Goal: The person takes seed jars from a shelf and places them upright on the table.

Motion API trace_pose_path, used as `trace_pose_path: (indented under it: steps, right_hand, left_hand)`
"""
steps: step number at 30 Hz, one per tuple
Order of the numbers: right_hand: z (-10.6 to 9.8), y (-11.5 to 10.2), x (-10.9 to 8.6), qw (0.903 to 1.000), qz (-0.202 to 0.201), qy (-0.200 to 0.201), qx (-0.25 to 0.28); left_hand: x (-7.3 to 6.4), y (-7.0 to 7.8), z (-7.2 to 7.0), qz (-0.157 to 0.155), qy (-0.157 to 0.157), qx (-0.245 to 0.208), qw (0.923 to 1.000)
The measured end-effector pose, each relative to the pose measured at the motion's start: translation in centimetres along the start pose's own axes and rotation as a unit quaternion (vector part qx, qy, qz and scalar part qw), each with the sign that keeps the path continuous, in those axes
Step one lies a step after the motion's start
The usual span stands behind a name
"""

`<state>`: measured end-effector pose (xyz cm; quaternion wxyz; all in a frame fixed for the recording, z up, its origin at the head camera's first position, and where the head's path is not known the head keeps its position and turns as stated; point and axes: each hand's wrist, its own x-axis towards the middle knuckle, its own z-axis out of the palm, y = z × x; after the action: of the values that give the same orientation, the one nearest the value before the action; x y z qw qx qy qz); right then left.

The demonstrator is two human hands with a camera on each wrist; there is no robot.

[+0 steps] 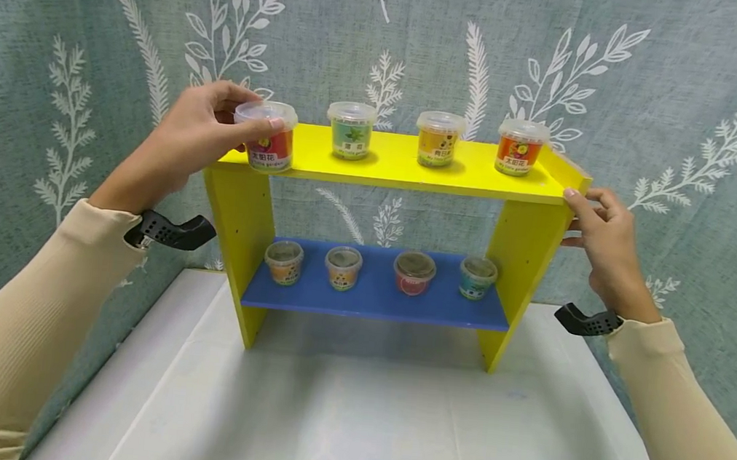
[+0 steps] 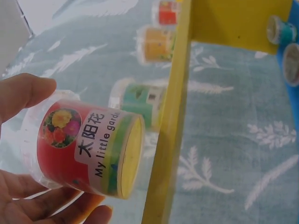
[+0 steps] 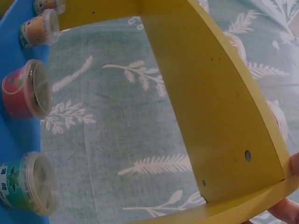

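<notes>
My left hand (image 1: 204, 117) grips a small red-labelled plastic tub (image 1: 270, 150) with a clear lid, thumb and fingers around its upper part, at the left end of the yellow top shelf (image 1: 387, 169). In the left wrist view the held tub (image 2: 88, 144) shows a flower picture and the words "My little garden", with its yellowish base toward the shelf edge. My right hand (image 1: 611, 244) holds the right end of the yellow shelf unit (image 1: 526, 266), thumb near the top corner. In the right wrist view only some fingers (image 3: 286, 210) show at that corner.
Along the top shelf stand a green tub (image 1: 351, 139), a yellow tub (image 1: 438, 147) and a red-orange tub (image 1: 518, 155). Several lidded tubs sit on the blue lower shelf (image 1: 375, 305). The unit stands on a white table (image 1: 352, 418) before a leaf-patterned curtain (image 1: 425, 38).
</notes>
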<state>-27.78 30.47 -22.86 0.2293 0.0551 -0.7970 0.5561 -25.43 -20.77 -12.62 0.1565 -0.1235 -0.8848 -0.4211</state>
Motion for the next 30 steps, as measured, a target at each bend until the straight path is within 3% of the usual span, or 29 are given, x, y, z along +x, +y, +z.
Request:
trace_pose_path:
  steps: [10,16,22,30]
  right_hand:
    - [0.1,0.1,-0.1,0.9999,0.001,0.013,0.011]
    - [0.1,0.1,0.0,0.9996,0.005,0.008,0.026]
    - [0.2,-0.1,0.0,0.9985,0.007,0.003,0.053]
    - [-0.1,-0.2,-0.1,0.9960,0.019,0.002,0.087]
  left_hand:
    - [-3.0,0.4,0.5,0.022,-0.018,-0.020,0.9994]
    - [-4.7,-0.1,0.8,0.010,-0.046,-0.016,0.9988]
    - [-6.5,-1.2,1.2,-0.007,-0.068,-0.009,0.9976]
    - [-8.5,-4.0,2.1,-0.014,-0.086,-0.013,0.9962]
